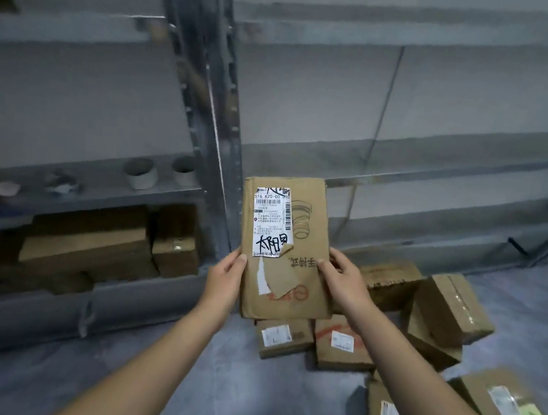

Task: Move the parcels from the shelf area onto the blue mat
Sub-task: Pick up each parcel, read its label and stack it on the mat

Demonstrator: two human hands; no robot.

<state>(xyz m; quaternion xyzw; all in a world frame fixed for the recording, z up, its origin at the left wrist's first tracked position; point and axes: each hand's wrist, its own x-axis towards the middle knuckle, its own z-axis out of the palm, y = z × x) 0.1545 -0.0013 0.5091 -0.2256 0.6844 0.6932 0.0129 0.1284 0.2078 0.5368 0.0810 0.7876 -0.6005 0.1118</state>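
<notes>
One flat parcel (295, 272) held upright before the shelf post (219, 152). Two hands, left hand (226, 279) and right hand (343, 279), fingers clamped on its side edges. At least six floor parcels (343, 348) lie below and to its right. Two cups (141, 173) on the shelf.

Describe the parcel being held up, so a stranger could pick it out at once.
Start at the metal shelf upright mid-view. Just right of it, above the boxes on the floor, a flat cardboard parcel is held between left grip and right grip. It alone is in the air, with bold black handwriting on its torn white label.
</notes>
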